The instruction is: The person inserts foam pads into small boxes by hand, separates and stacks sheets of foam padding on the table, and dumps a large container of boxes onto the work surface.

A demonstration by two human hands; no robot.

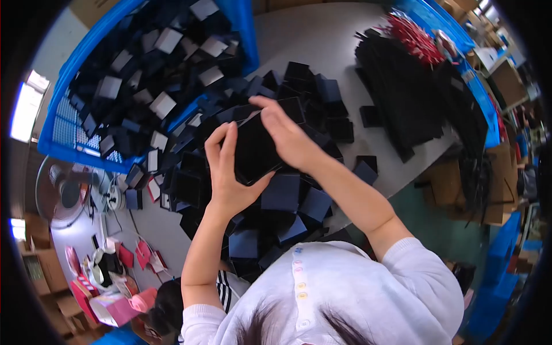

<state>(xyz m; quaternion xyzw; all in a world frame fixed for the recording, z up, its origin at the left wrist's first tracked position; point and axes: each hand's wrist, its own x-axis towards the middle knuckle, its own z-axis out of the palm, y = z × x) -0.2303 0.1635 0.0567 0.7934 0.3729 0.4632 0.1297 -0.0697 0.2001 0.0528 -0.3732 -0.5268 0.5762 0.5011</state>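
Note:
A black box (253,150) is between my two hands, above a heap of similar boxes. My left hand (225,177) grips its near left side, fingers bent over the far end and thumb along the near edge. My right hand (286,133) presses on its right side, the fingers reaching over the top corner. Whether the box has its lid on I cannot tell. Under and around both hands lie many dark blue and black boxes (280,192), some tilted and stacked on each other.
A blue plastic crate (57,109) full of small dark and grey boxes stands at upper left. Long black strips (402,98) lie on the grey table (322,29) at right, near red-and-white tinsel (415,37). A fan (63,190) and another person (167,305) are at left.

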